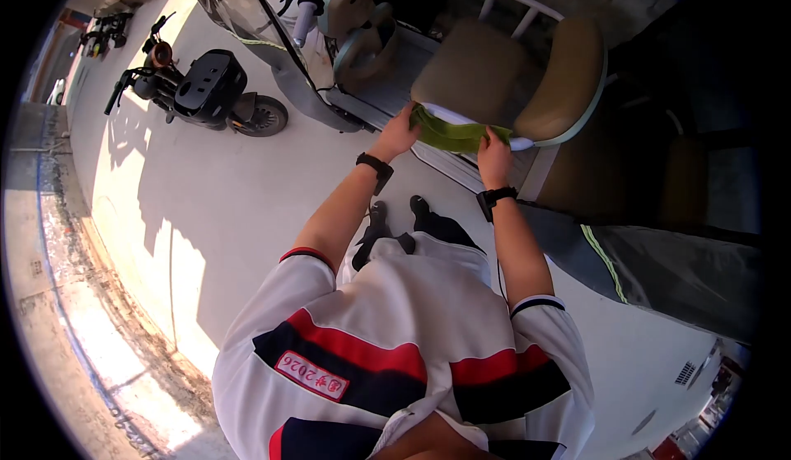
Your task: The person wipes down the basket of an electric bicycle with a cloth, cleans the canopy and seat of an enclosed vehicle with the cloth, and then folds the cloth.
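A green cloth (449,133) is stretched between my two hands, at the edge of a brown padded seat (470,64) in a small vehicle. My left hand (398,137) grips the cloth's left end, its fingers closed. At the other end my right hand (494,157) pinches the cloth near the top, next to the seat's curved brown backrest (564,81). The cloth sags a little in the middle and hides part of a pale rail (521,143) along the seat. Both wrists carry black bands.
The vehicle's handlebar grip (305,23) and front panel are up ahead on the left. A clear plastic side cover (684,274) hangs at the right. On the pale floor (272,180) a black electric scooter (206,89) is parked to the left.
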`<state>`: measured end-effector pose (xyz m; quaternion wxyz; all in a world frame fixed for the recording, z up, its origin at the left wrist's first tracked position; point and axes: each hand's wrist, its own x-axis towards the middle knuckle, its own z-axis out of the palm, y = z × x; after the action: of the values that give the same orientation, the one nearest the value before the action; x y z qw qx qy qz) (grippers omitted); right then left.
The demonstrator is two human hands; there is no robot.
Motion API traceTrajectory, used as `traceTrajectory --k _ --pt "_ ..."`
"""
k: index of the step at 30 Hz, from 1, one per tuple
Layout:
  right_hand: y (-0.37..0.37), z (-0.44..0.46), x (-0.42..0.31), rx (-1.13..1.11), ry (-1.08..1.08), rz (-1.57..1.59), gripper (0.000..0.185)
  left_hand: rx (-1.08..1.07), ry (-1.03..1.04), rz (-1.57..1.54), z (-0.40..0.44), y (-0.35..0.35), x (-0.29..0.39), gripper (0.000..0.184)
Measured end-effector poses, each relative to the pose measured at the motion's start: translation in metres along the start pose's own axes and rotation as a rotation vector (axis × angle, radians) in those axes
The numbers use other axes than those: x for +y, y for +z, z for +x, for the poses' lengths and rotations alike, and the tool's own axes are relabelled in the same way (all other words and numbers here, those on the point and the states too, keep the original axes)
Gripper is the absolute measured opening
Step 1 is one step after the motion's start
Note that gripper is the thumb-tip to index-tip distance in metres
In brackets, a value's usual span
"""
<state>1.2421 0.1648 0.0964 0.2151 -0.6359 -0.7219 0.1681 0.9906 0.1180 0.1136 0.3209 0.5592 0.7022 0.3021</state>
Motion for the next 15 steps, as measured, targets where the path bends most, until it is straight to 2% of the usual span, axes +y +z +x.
traceTrajectory --k 4,5,6,12,15 --pt "-0.015 -0.016 0.009 0.101 0.091 -0.022 0.034 -0.025 0.042 0.022 0.015 0.011 -0.011 0.066" --pt "-0.017 -0.019 0.013 0.117 0.108 -0.04 0.035 -0.007 0.136 0.015 0.021 0.017 -0.017 0.071" --pt "-0.021 -0.02 0.016 0.137 0.12 -0.056 0.037 -0.039 0.135 0.025 0.028 0.021 -0.015 0.072" --pt "-0.035 -0.029 0.022 0.082 0.211 -0.181 0.051 -0.21 0.166 0.141 0.056 0.047 -0.012 0.077" --pt "-0.034 -0.027 0.027 0.093 0.206 -0.14 0.051 -0.254 0.235 0.267 0.06 0.063 0.002 0.076"
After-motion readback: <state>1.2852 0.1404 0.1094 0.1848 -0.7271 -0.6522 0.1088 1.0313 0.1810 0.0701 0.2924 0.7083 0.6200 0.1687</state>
